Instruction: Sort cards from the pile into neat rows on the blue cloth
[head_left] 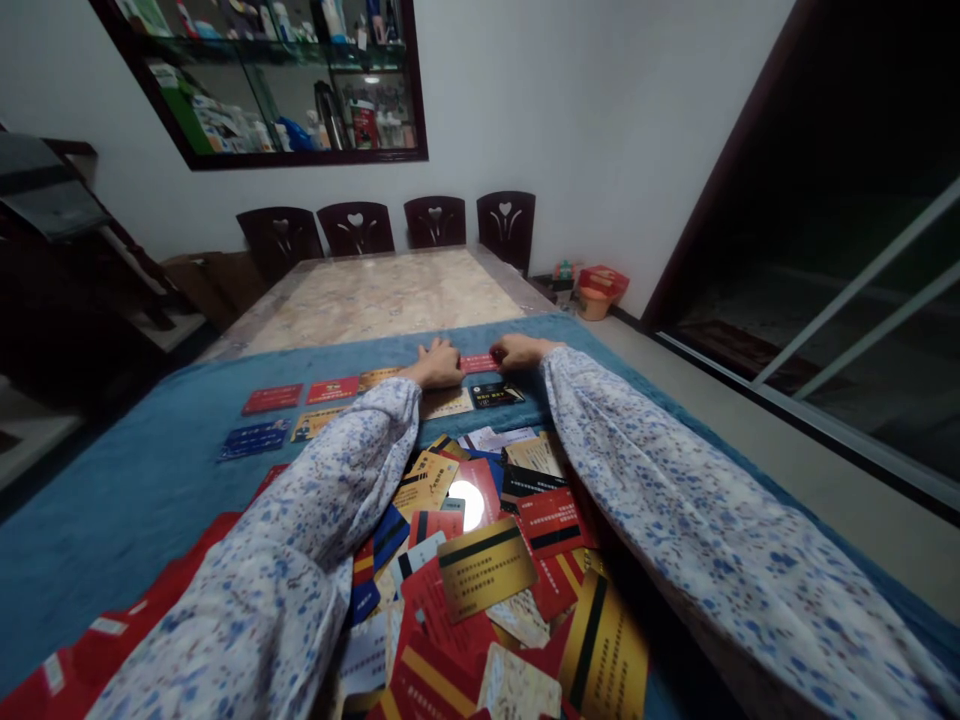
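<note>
A red card [480, 364] lies at the far part of the blue cloth, between my two hands. My left hand [438, 364] has its fingers bent at the card's left end, the fingertips partly hidden. My right hand [519, 350] is closed at its right end, thumb and fingers pinched together. Just nearer, a black VIP card [496, 395] sits beside a pale gold card [448, 403]. Farther left are a gold card [379, 378], red cards [332, 390], a picture card [315, 424] and blue cards [255, 438]. A loose heap of mixed cards [487, 570] spreads between my forearms.
The blue cloth [180, 430] covers the near part of a marble-patterned table [382, 290]. Several dark chairs [356, 228] line the far side. A red item [172, 580] lies under my left forearm. An orange bucket [594, 303] stands on the floor beyond the right corner.
</note>
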